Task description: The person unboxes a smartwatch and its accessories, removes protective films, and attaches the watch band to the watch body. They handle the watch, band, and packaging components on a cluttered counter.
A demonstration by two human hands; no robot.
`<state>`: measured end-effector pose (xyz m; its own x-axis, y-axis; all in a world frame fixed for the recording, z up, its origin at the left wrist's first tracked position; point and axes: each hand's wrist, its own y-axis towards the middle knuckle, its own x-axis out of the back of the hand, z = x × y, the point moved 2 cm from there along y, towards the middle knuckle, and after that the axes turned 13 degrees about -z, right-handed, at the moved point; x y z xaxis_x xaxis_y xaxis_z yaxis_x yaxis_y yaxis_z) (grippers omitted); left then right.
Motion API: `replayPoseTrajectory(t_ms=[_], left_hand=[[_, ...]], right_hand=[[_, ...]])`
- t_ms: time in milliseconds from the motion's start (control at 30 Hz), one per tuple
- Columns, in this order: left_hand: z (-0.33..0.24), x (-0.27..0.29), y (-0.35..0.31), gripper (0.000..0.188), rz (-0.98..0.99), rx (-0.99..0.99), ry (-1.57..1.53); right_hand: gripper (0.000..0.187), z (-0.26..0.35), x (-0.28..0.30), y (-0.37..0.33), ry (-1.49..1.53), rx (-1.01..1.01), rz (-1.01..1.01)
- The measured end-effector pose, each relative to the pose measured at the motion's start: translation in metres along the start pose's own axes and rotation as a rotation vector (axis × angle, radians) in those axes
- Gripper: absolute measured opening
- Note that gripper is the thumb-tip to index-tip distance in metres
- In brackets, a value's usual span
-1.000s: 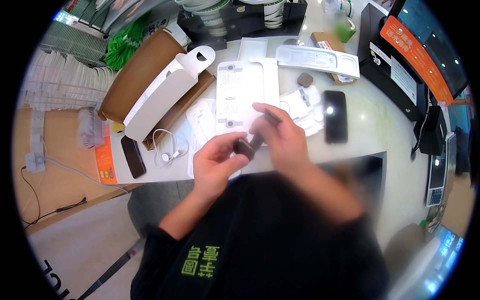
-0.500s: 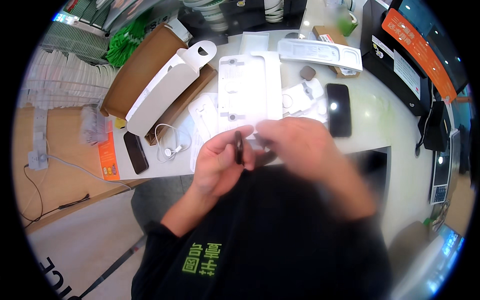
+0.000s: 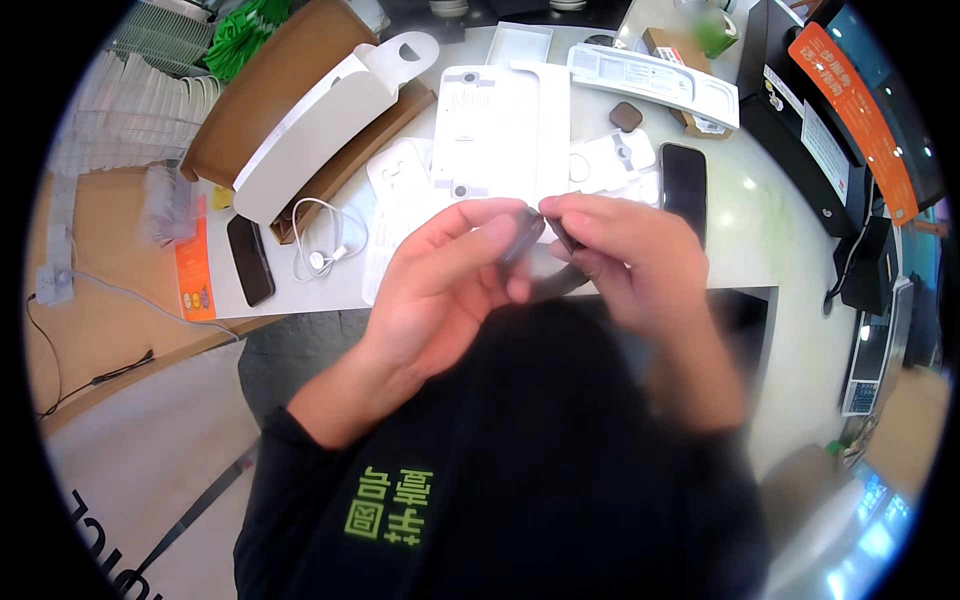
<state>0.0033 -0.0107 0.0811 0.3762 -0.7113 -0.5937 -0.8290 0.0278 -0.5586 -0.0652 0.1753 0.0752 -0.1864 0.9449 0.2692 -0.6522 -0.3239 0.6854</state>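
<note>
My left hand [image 3: 440, 285] and my right hand [image 3: 625, 260] meet close to my chest, above the near edge of the white counter [image 3: 770, 230]. Between their fingertips they pinch a small dark strap-like piece [image 3: 528, 238]; the left thumb and fingers grip one end, the right fingers grip the other. A grey band [image 3: 560, 285] hangs below the right fingers. Much of the piece is hidden by my fingers and blurred.
On the counter lie long white packaging trays [image 3: 495, 125], a white cable [image 3: 320, 240], two dark phones [image 3: 684, 185] [image 3: 249, 259], a small brown square piece [image 3: 626, 116], an open white carton sleeve [image 3: 320, 125] on a brown box, and an orange leaflet [image 3: 193, 270]. Dark equipment stands at right.
Both hands have come nearer to the camera and closer together. The dark piece has turned between the fingers, and the right fingers now pinch its end.
</note>
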Motion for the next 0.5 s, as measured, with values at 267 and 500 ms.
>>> replayPoseTrajectory(t_ms=[267,500], left_hand=[[-0.001,-0.007,-0.003,0.028,-0.054,-0.034,-0.008],[-0.002,-0.007,-0.006,0.027,-0.026,-0.048,0.004]], right_hand=[[0.039,0.007,0.0,0.014,-0.02,0.193,-0.083],[0.04,0.01,-0.002,0.014,-0.021,0.224,-0.119]])
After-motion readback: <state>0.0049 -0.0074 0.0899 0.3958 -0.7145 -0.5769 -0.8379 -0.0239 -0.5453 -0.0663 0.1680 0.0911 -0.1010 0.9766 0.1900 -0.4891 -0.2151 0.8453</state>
